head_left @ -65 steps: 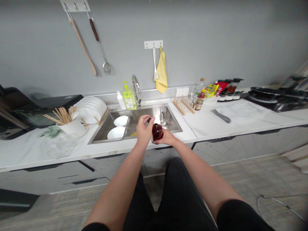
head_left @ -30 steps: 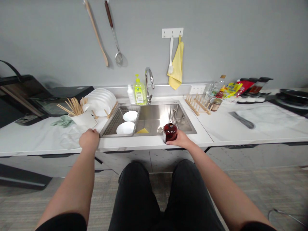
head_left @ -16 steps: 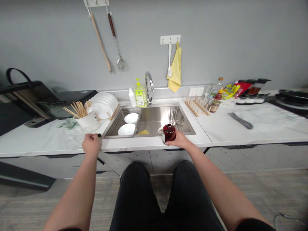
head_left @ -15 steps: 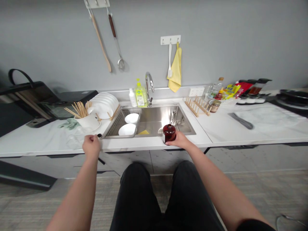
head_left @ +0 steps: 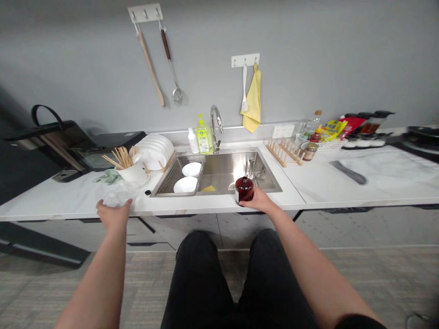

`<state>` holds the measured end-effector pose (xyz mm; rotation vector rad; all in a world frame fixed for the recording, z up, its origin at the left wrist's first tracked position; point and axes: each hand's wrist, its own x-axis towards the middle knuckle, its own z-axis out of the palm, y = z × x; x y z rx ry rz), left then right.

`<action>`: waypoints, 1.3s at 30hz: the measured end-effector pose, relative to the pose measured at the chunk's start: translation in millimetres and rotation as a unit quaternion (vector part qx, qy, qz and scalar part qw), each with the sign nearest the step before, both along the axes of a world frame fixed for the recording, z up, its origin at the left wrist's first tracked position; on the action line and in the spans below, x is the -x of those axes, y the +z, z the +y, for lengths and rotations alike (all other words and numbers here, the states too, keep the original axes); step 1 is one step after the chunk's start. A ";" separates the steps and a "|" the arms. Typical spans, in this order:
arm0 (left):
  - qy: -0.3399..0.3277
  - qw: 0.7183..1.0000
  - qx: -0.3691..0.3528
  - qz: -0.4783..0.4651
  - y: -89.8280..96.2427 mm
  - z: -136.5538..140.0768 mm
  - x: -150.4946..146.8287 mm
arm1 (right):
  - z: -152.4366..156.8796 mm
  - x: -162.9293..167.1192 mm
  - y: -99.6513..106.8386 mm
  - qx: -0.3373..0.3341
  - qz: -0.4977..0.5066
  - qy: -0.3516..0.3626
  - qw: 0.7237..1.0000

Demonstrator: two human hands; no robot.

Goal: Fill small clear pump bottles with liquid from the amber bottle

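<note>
My right hand (head_left: pixel 260 200) is wrapped round a dark red glass bottle (head_left: pixel 244 188), which stands upright at the front edge of the sink with no cap on its neck. On the left, my left hand (head_left: pixel 114 214) is open, thumb and fingers spread at the near side of a crumpled clear plastic piece (head_left: pixel 115 197). Whether the fingers touch that plastic I cannot tell. A small black cap (head_left: pixel 147 193) lies on the counter to the right of my left hand.
The steel sink (head_left: pixel 222 193) has a wire basket with white bowls (head_left: pixel 185 184) on its left side. Behind my left hand stand a white pot of chopsticks (head_left: pixel 133 174) and a rack of plates (head_left: pixel 154 151). A wooden rack (head_left: pixel 284 152) stands right of the sink, beside jars.
My left hand has moved left, away from the small black cap, and its closed fingers have spread beside the clear plastic. The right hand keeps its hold on the bottle.
</note>
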<state>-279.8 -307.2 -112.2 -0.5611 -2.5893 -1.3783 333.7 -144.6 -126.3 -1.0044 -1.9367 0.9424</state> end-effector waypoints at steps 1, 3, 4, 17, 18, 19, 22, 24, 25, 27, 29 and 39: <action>-0.005 1.000 0.009 -0.019 0.3 1.7 2.3 | -0.8 0.3 0.4 -0.004 -0.002 -0.004 1.000; 0.002 0.999 0.011 -0.034 -3.2 -0.2 3.7 | -2.2 0.3 1.0 -0.009 -0.008 -0.014 1.000; 0.009 0.999 0.002 -0.031 -6.4 -3.7 2.4 | -2.9 0.0 0.9 -0.009 -0.011 -0.018 1.000; -0.271 0.946 -0.157 -0.086 -41.7 -60.1 -192.3 | -13.9 -9.6 0.1 0.020 0.027 -0.008 0.999; -0.305 0.938 -0.146 -0.081 -39.1 -59.6 -210.2 | -16.7 -11.7 1.8 0.015 0.044 -0.007 0.999; -0.335 0.929 -0.136 -0.075 -35.9 -59.1 -227.2 | -21.6 -14.1 3.3 0.005 0.063 -0.023 0.998; -0.428 0.891 -0.126 -0.082 -25.4 -57.4 -273.6 | -53.0 -19.1 5.5 -0.049 0.103 -0.171 0.979; -0.480 0.863 -0.125 -0.096 -18.8 -56.3 -302.1 | -86.9 -16.1 5.1 -0.075 0.106 -0.244 0.961; -0.502 0.850 -0.123 -0.100 -15.5 -55.9 -315.8 | -105.6 -11.9 4.7 -0.071 0.097 -0.217 0.969; -0.542 0.826 -0.114 -0.108 -8.6 -56.2 -341.4 | -140.4 0.3 4.2 -0.033 0.076 -0.103 0.991; -0.586 0.795 -0.100 -0.120 -1.4 -59.0 -362.2 | -166.3 13.2 4.8 0.036 0.097 -0.013 0.995; -0.682 0.680 -0.144 -0.225 10.5 -111.0 -367.0 | -224.9 23.9 19.1 0.158 0.232 0.115 0.953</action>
